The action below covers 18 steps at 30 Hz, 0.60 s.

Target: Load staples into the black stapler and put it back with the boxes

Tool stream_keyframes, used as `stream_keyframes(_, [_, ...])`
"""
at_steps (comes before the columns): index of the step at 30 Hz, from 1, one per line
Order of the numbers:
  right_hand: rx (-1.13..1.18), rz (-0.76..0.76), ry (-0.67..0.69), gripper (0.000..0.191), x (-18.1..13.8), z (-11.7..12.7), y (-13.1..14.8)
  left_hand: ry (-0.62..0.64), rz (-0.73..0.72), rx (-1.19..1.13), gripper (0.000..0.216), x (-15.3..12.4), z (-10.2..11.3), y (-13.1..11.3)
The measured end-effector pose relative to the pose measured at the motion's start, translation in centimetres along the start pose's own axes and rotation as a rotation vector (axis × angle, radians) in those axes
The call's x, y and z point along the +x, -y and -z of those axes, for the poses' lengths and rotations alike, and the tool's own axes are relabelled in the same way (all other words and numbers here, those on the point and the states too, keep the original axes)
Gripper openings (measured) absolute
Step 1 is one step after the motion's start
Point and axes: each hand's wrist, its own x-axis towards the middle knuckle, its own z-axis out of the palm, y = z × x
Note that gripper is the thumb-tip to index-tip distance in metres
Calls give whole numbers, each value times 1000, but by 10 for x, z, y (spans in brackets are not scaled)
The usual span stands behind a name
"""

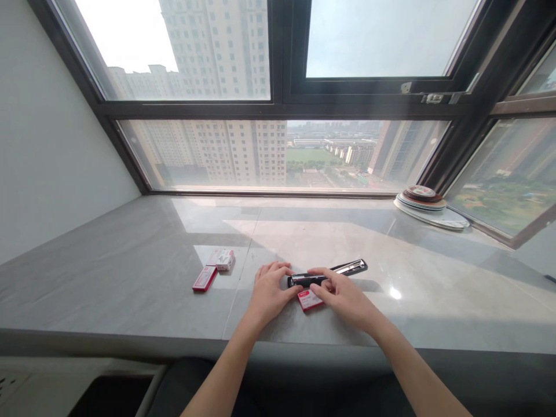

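A black stapler (351, 267) lies folded open on the grey stone sill, its metal channel facing up. My left hand (270, 289) grips its left end, thumb in front and fingers behind. Around the middle of the stapler, my right hand (343, 295) is closed, with thumb and index finger near the channel; whether a small staple strip is between them cannot be made out. Just in front of the stapler is a red and white staple box (309, 300), partly covered by my right hand.
To the left lie a flat red box (204, 278) and a small white box (225, 260), touching or nearly so. A stack of round plates or mats (428, 207) sits in the far right corner by the window. The sill's front edge (191, 334) runs close to my forearms.
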Motion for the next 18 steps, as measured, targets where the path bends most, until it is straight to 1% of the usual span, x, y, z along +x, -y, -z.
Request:
stream_keyframes(2, [103,-153,-14,45,-12,14,-17,3,5,0,24,1,-1,1])
stream_keyframes(4, [189,-322,-39,53,-21,32,-33,11,12,-1,23,2,-2,1])
stream_keyframes(5, [239,-368,-63,57,-24,42,-40,16,17,-1,23,3,-2,1])
stream_keyframes(6, [296,-377,-90,60,-25,50,-44,21,23,1,23,3,-2,1])
stream_keyframes(7, [352,-355,-115,64,-23,57,-47,24,30,4,24,3,-2,1])
stream_keyframes(9, [434,-259,-143,67,-14,66,-45,28,43,14,25,4,-2,1])
stream_keyframes(12, [448,-119,-104,66,8,65,-33,29,50,26,26,3,-2,1])
stream_keyframes(15, [352,23,-59,58,30,53,-17,33,41,30,26,3,-2,1])
stream_keyframes(18, [141,131,-46,45,45,34,-5,34,32,34,25,3,-3,2])
